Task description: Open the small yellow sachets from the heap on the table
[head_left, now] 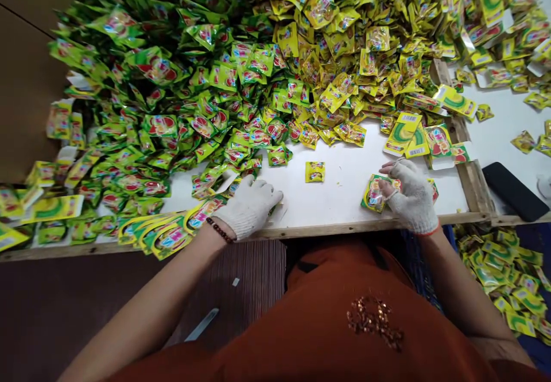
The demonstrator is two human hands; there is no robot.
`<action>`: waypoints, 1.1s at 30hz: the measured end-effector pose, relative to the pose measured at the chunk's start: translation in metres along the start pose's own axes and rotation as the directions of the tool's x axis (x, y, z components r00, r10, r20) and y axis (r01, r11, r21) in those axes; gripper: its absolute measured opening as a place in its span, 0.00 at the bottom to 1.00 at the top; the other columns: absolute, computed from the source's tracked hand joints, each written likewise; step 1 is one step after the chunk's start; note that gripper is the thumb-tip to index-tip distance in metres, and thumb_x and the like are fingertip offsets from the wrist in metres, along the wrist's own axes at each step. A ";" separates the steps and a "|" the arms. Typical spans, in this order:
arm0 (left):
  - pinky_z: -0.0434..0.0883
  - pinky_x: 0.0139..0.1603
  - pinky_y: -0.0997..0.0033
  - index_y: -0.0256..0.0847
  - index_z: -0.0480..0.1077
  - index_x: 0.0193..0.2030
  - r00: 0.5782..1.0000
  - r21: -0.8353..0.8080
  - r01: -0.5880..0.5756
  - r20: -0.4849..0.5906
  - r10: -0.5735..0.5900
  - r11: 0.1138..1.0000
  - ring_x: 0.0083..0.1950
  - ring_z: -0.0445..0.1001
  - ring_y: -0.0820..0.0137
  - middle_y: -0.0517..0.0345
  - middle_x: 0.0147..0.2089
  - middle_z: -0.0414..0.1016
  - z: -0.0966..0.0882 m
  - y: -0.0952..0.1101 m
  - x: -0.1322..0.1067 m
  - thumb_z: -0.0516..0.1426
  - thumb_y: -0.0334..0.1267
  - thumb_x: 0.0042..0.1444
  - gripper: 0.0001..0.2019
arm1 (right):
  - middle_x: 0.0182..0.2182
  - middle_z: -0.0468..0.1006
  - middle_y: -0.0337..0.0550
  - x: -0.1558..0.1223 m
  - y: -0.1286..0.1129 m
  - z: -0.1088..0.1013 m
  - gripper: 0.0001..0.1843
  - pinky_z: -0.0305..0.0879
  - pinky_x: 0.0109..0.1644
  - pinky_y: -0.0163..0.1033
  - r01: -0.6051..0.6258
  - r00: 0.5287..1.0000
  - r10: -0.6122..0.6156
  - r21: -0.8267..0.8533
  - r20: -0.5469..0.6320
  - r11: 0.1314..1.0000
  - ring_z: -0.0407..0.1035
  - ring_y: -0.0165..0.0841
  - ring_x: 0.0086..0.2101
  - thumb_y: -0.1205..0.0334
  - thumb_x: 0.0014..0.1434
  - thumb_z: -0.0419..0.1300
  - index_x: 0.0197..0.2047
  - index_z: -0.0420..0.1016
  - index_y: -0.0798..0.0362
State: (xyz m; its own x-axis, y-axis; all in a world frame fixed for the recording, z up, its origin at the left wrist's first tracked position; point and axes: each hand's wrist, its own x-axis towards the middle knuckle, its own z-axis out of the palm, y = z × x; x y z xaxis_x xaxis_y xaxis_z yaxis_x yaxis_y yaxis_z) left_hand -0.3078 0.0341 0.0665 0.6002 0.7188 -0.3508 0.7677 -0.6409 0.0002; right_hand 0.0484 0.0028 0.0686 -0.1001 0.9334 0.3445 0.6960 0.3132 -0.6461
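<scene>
My left hand (pixel 252 207), in a white knitted glove, reaches palm down to the table's front edge. Its fingers curl over a small green packet (pixel 274 208), which is mostly hidden. Fanned flat cartons (pixel 167 235) lie beside that wrist. My right hand (pixel 407 195), gloved with bare fingertips, is closed on a small green and yellow carton (pixel 372 193), its thumb across the printed face. Part of the carton is hidden behind the hand. Between the hands one yellow packet (pixel 315 172) lies alone on the white tabletop (pixel 331 204).
Heaped green packets (pixel 159 72) cover the back left, yellow packets (pixel 344 49) the back right. Several cartons (pixel 404 132) lie beyond my right hand. A wooden strip (pixel 473 186) divides the table. Past it lies a black phone (pixel 514 191). More cartons (pixel 508 278) are below, at right.
</scene>
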 end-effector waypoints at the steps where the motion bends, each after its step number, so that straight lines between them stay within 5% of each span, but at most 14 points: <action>1: 0.65 0.53 0.48 0.38 0.76 0.40 1.000 -0.055 0.012 -0.005 -0.012 0.998 0.47 0.75 0.53 0.43 0.40 0.78 0.000 0.002 0.003 0.56 0.30 0.54 0.09 | 0.42 0.76 0.48 -0.002 -0.005 0.004 0.08 0.67 0.51 0.47 0.014 1.000 -0.015 0.028 0.005 0.999 0.71 0.40 0.45 0.64 0.59 0.60 0.43 0.75 0.54; 4: 0.70 0.49 0.54 0.39 0.74 0.41 0.983 -0.428 0.086 -0.112 -0.147 0.900 0.46 0.76 0.56 0.48 0.41 0.78 -0.002 0.017 0.016 0.56 0.35 0.57 0.07 | 0.38 0.76 0.45 -0.014 -0.020 0.030 0.06 0.70 0.48 0.45 -0.026 0.995 0.010 0.166 0.098 0.986 0.72 0.36 0.40 0.65 0.60 0.59 0.42 0.73 0.52; 7: 0.75 0.47 0.60 0.40 0.69 0.48 0.925 -0.890 -0.015 -0.186 -0.332 0.455 0.46 0.78 0.62 0.51 0.46 0.78 0.004 0.044 0.031 0.57 0.41 0.59 0.12 | 0.40 0.77 0.45 -0.025 -0.026 0.063 0.08 0.72 0.47 0.43 -0.228 0.967 0.160 0.394 0.199 0.890 0.74 0.34 0.39 0.62 0.60 0.60 0.44 0.70 0.51; 9: 0.77 0.45 0.62 0.40 0.63 0.49 0.895 -0.985 -0.136 -0.168 -0.414 0.105 0.44 0.80 0.64 0.51 0.46 0.79 0.015 0.066 0.041 0.61 0.42 0.55 0.18 | 0.44 0.77 0.46 -0.030 -0.023 0.083 0.13 0.73 0.49 0.42 -0.326 0.943 0.229 0.543 0.240 0.774 0.75 0.34 0.42 0.60 0.58 0.62 0.45 0.67 0.51; 12: 0.78 0.40 0.64 0.41 0.58 0.48 0.854 -0.966 -0.227 -0.136 -0.502 -0.126 0.39 0.81 0.66 0.52 0.40 0.79 0.035 0.093 0.053 0.66 0.42 0.49 0.25 | 0.41 0.77 0.45 -0.034 -0.015 0.098 0.15 0.74 0.48 0.41 -0.350 0.937 0.245 0.627 0.251 0.696 0.75 0.33 0.42 0.60 0.57 0.63 0.47 0.67 0.52; 15: 0.78 0.42 0.64 0.40 0.60 0.47 0.824 -0.959 -0.263 -0.170 -0.540 -0.101 0.41 0.81 0.66 0.52 0.41 0.79 0.051 0.104 0.056 0.66 0.43 0.49 0.24 | 0.41 0.79 0.45 -0.035 -0.009 0.098 0.14 0.73 0.49 0.42 -0.305 0.951 0.217 0.549 0.221 0.778 0.74 0.34 0.41 0.60 0.59 0.62 0.48 0.71 0.52; 22: 0.76 0.44 0.65 0.39 0.74 0.37 0.797 -0.905 -0.214 -0.379 -0.470 0.367 0.39 0.78 0.67 0.55 0.36 0.80 0.054 0.090 0.047 0.59 0.44 0.57 0.10 | 0.30 0.76 0.41 -0.022 -0.014 0.088 0.07 0.68 0.41 0.39 -0.191 0.966 0.107 0.367 0.237 0.910 0.70 0.32 0.34 0.62 0.61 0.58 0.33 0.75 0.53; 25: 0.76 0.41 0.67 0.39 0.72 0.40 0.802 -0.939 -0.199 -0.321 -0.504 0.280 0.38 0.78 0.68 0.56 0.36 0.79 0.050 0.088 0.050 0.59 0.44 0.57 0.11 | 0.29 0.72 0.39 -0.016 -0.015 0.092 0.04 0.66 0.38 0.36 -0.253 0.952 0.153 0.402 0.264 0.880 0.67 0.30 0.31 0.62 0.60 0.59 0.36 0.72 0.54; 28: 0.76 0.39 0.70 0.39 0.67 0.48 0.799 -0.969 -0.216 -0.244 -0.550 0.117 0.38 0.78 0.69 0.56 0.38 0.79 0.050 0.089 0.053 0.62 0.44 0.53 0.18 | 0.34 0.74 0.40 -0.014 -0.014 0.092 0.15 0.68 0.40 0.36 -0.270 0.952 0.157 0.482 0.262 0.833 0.69 0.30 0.33 0.64 0.60 0.58 0.51 0.71 0.54; 33: 0.75 0.49 0.64 0.39 0.75 0.39 0.825 -0.920 -0.214 -0.350 -0.443 0.327 0.43 0.78 0.66 0.53 0.40 0.81 0.042 0.089 0.047 0.58 0.42 0.58 0.10 | 0.32 0.77 0.43 -0.011 -0.019 0.080 0.10 0.67 0.41 0.38 -0.097 0.955 -0.021 0.380 0.295 0.920 0.71 0.33 0.35 0.60 0.65 0.56 0.36 0.76 0.53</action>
State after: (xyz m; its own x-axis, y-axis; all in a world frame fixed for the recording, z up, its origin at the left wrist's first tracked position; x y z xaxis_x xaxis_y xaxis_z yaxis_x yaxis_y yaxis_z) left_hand -0.2209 -0.0003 0.0104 0.2335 0.9716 0.0378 0.3290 -0.1155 0.9373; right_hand -0.0206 0.0009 0.0224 -0.3204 0.9366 0.1416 0.3802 0.2641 -0.8864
